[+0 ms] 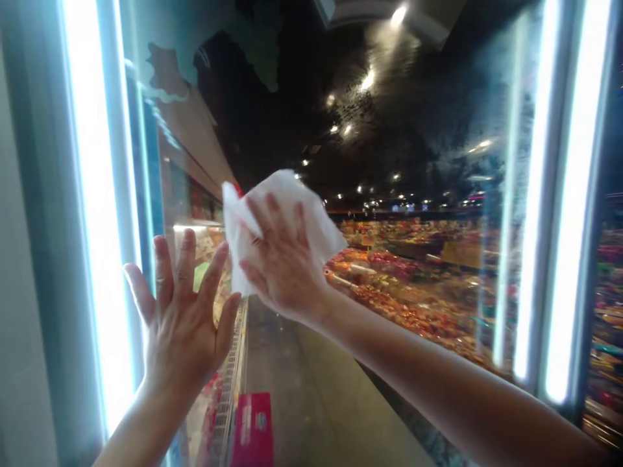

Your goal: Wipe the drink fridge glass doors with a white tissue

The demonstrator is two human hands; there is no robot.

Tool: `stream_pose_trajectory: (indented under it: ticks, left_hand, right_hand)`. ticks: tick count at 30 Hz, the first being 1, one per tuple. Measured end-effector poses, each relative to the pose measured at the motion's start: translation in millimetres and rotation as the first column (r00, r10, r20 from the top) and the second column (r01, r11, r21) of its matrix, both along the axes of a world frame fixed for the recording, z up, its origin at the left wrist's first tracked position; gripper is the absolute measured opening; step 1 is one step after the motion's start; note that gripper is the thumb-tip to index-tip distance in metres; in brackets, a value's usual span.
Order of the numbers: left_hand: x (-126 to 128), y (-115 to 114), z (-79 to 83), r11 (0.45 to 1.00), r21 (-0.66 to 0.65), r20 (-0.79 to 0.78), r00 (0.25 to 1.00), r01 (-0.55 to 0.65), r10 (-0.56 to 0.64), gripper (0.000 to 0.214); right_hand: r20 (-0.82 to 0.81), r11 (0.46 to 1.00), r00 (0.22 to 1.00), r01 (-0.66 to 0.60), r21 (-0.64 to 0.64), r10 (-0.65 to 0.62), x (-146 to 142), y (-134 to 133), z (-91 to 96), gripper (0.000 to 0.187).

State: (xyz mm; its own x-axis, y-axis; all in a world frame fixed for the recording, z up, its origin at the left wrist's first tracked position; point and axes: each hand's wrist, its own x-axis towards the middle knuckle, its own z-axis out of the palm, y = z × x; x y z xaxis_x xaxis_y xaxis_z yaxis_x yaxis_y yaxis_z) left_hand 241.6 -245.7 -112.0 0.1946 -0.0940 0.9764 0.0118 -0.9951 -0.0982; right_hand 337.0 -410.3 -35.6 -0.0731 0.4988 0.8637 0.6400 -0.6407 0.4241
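Observation:
Spread flat, my right hand [285, 269] holds a thin white cloth [318, 227] against an upright glass pane [418, 149]. Part of the cloth sticks out past the fingertips, and its left edge is folded up. Whether it is fabric or paper I cannot tell. My left hand [185, 318] is open with fingers apart and nothing in it. It appears to rest on the glass, lower and to the left of the cloth, close to a bright vertical light tube [97, 214].
More bright light tubes [574, 214] stand at the right. Through the glass, blurred, are a grey aisle floor [311, 389], a pink box-like thing [253, 428], colourful heaped goods [403, 279] and a shelf front with a wire rack [228, 389].

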Motion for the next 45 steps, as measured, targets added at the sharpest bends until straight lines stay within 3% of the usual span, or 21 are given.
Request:
stream_pose_trajectory:
  ticks: [2,3,7,9,13,15,17,19,21,23,26,27,29,31,32,34,37,39,41,43,45]
  left_hand:
    - [-2,5,-1.8,1.000,-0.008,0.001,1.000,0.016,-0.016,0.077]
    - [-2,7,-2.7,1.000,-0.010,0.006,1.000,0.024,-0.023,0.078]
    - [-3,10,-8.1,0.999,-0.012,0.012,0.999,0.046,-0.046,0.080]
    - [-3,10,-12.2,0.999,-0.019,0.013,0.999,0.043,-0.043,0.080]
    - [-1,10,-21.7,0.999,-0.004,0.031,0.998,0.045,-0.045,0.083]
    - [-1,9,-25.7,0.998,-0.011,0.029,0.998,0.058,-0.058,0.085]
    - [-1,6,-28.7,0.997,-0.042,0.019,0.998,0.063,-0.062,0.085]
    - [-1,3,-31.2,0.996,-0.061,0.006,0.998,0.063,-0.063,0.085]
    - [-2,-1,-33.4,0.996,-0.062,-0.010,0.998,0.058,-0.059,0.083]
    - [-2,-4,-36.0,0.997,-0.059,-0.023,0.998,0.057,-0.059,0.083]
    - [-2,-7,-40.3,0.996,-0.065,-0.010,0.998,0.060,-0.061,0.086]
    - [-2,-8,-41.8,0.996,-0.061,0.002,0.998,0.058,-0.058,0.086]
    - [-1,-11,-44.6,0.998,-0.047,0.023,0.999,0.050,-0.049,0.086]
    - [2,-16,-47.1,0.999,-0.024,0.037,0.998,0.049,-0.048,0.086]
    - [4,-18,-48.1,0.999,-0.014,0.041,0.998,0.050,-0.049,0.086]
    - [10,-24,-49.4,0.999,0.004,0.042,0.998,0.051,-0.051,0.086]
    - [19,-34,-49.8,0.999,0.027,0.051,0.998,0.045,-0.046,0.085]
    - [26,-44,-50.2,0.999,0.039,0.047,0.998,0.032,-0.034,0.085]
    - [33,-57,-51.8,0.999,0.045,0.030,0.999,0.020,-0.021,0.086]
    - [39,-74,-55.5,0.999,0.044,0.010,1.000,0.014,-0.014,0.087]
    - [45,-92,-61.9,0.998,0.054,-0.009,1.000,0.025,-0.025,0.087]
  right_hand:
    - [0.033,0.993,0.999,0.014,-0.120,-0.010,-4,9,-3.2,0.055]
    - [0.034,0.994,0.999,0.024,-0.108,-0.021,-3,9,1.0,0.055]
    - [-0.040,0.977,0.998,0.053,0.209,-0.046,5,3,27.9,0.063]
    - [-0.039,0.972,0.998,0.049,0.231,-0.041,1,10,23.5,0.065]
    - [0.050,0.992,0.999,0.006,-0.129,0.001,-17,34,-10.2,0.055]
    - [0.057,0.978,0.998,0.024,-0.208,-0.013,-18,34,-10.4,0.052]
    - [0.021,0.994,0.998,0.054,-0.096,-0.052,-13,26,3.3,0.058]
    - [-0.035,0.991,0.997,0.079,0.107,-0.075,-8,17,15.5,0.067]
    - [-0.046,0.980,0.997,0.070,0.188,-0.062,-8,14,12.4,0.072]
    - [-0.007,0.998,1.000,0.024,0.050,-0.023,-11,15,-4.7,0.069]
    - [0.019,0.980,1.000,-0.004,-0.198,0.008,-4,2,-21.9,0.059]
    - [0.008,0.985,1.000,0.011,-0.172,-0.010,3,-9,-18.9,0.060]
    - [-0.044,0.996,0.997,0.062,0.059,-0.059,23,-38,-2.5,0.069]
    - [-0.106,0.933,0.991,0.111,0.343,-0.079,39,-64,11.3,0.075]
    - [-0.121,0.899,0.990,0.120,0.421,-0.076,43,-73,11.1,0.076]
    - [-0.095,0.914,0.994,0.090,0.395,-0.056,44,-81,-7.5,0.077]
    - [0.005,0.998,1.000,0.006,0.062,-0.007,42,-85,-56.2,0.079]
    - [0.025,1.000,1.000,0.015,-0.006,-0.015,48,-100,-75.2,0.078]
    - [-0.030,0.983,0.996,0.083,0.167,-0.079,60,-124,-78.0,0.076]
    - [-0.118,0.903,0.986,0.158,0.400,-0.120,69,-146,-79.2,0.075]
    - [-0.160,0.866,0.981,0.174,0.469,-0.110,71,-157,-94.6,0.075]
